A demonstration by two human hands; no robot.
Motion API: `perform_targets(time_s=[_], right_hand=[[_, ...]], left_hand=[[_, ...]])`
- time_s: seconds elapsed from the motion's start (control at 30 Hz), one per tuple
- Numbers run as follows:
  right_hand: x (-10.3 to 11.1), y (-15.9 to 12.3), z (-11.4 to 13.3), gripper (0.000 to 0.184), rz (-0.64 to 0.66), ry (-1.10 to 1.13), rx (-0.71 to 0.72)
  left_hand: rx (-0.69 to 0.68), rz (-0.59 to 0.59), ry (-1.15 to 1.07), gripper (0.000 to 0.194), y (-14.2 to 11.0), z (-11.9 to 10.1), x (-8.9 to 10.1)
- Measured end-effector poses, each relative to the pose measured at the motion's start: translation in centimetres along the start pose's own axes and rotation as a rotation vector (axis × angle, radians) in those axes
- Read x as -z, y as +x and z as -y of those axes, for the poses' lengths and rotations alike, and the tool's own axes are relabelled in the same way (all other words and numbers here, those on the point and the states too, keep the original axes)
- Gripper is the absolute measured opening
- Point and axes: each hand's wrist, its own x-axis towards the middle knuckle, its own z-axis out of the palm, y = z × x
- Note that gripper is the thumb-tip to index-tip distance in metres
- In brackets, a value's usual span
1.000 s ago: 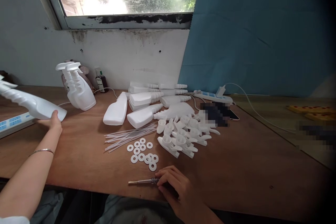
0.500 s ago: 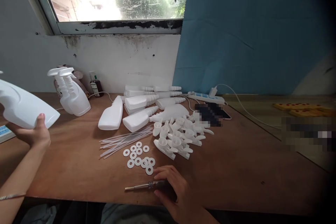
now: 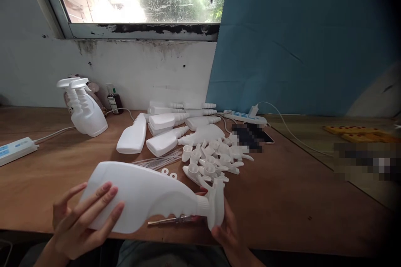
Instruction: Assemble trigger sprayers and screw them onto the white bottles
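Observation:
A white spray bottle [image 3: 134, 196] lies on its side in the air above the table's front edge, its spray head pointing right. My left hand [image 3: 84, 217] is closed round its base end. At the other end my right hand [image 3: 230, 225] grips the white trigger head [image 3: 216, 204] on the neck. Behind the bottle's neck a screwdriver [image 3: 166, 221] rests on the table, its handle mostly hidden. Only a couple of the white washers [image 3: 173, 176] show past the bottle, and it partly covers the thin clear tubes [image 3: 166, 158].
Loose trigger heads [image 3: 209, 162] lie heaped beyond my right hand. Several headless white bottles [image 3: 166, 139] are piled behind them. Bottles with heads [image 3: 90, 112] stand at the left, near a small dark bottle [image 3: 115, 102]. Power strips [image 3: 19, 150] with cables lie left and back right.
My left hand has brought the bottle from the far left to the front middle. My right hand has left the screwdriver and taken hold of the bottle's trigger head.

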Motion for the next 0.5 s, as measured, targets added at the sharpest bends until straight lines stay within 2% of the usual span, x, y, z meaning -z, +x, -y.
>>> perform_targets(time_s=[0.07, 0.13, 0.2, 0.3, 0.4, 0.5], right_hand=[[0.0, 0.0, 0.1, 0.069, -0.11, 0.064, -0.07], [0.1, 0.1, 0.1, 0.067, -0.204, 0.08, -0.106], [0.4, 0.2, -0.1, 0.058, -0.251, 0.046, -0.096], [1.0, 0.4, -0.6, 0.043, -0.251, -0.014, -0.049], [1.4, 0.2, -0.9, 0.038, -0.248, -0.052, 0.009], [1.2, -0.2, -0.7, 0.038, -0.211, -0.127, 0.055]], left_hand=[[-0.162, -0.034, 0.074, 0.04, 0.7, -1.8, 0.2], [-0.2, -0.075, 0.083, 0.04, 1.1, -3.0, 0.5], [-0.168, -0.084, 0.058, 0.042, 1.2, -3.9, 0.9], [-0.071, 0.013, 0.014, 0.056, 1.2, -4.4, 2.1], [0.007, 0.126, -0.063, 0.062, 1.7, -4.0, 2.9], [0.011, 0.161, -0.205, 0.06, 2.2, -2.8, 3.1]])
